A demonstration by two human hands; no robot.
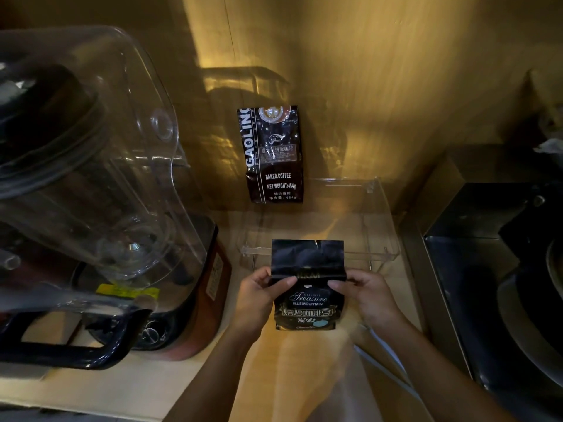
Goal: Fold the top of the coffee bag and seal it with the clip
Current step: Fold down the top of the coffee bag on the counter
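A small black coffee bag [307, 303] with "Treasure Blue Mountain" print stands upright on the wooden counter. My left hand [259, 303] pinches its left edge just below the flat top flap, thumb across the front. My right hand [365, 295] pinches the right edge at the same height. The top flap [307, 254] rises straight and unfolded above my fingers. I see no clip anywhere in the view.
A second, larger coffee bag [274, 153] leans against the back wall. A clear plastic tray [380, 239] sits behind the small bag. A big blender with clear cover [91, 166] fills the left side. A dark appliance [502, 284] stands at right.
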